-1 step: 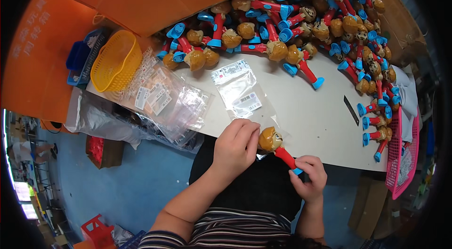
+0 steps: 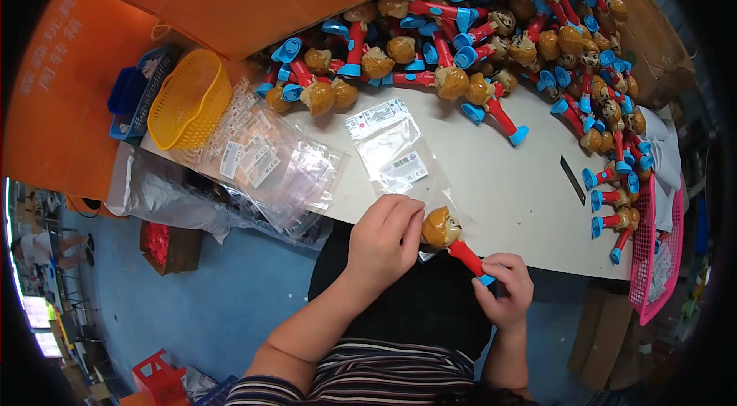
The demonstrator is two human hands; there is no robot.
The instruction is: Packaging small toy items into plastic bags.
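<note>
A red, brown-headed, blue-footed toy figure [image 2: 463,253] slants, its head nearest a flat clear bag [image 2: 390,137].

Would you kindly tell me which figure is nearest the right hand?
The figure at the near edge of the table: the right hand holds its blue end; the other figures lie farther away.

toy base [image 2: 486,280] partly behind right hand [image 2: 504,288], distant person [image 2: 52,248] blurred

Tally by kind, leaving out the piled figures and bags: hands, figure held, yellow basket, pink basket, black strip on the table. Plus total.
Hands: 2 (left hand, right hand)
Held figure: 1
Yellow basket: 1
Pink basket: 1
Black strip: 1
Total: 6
</note>
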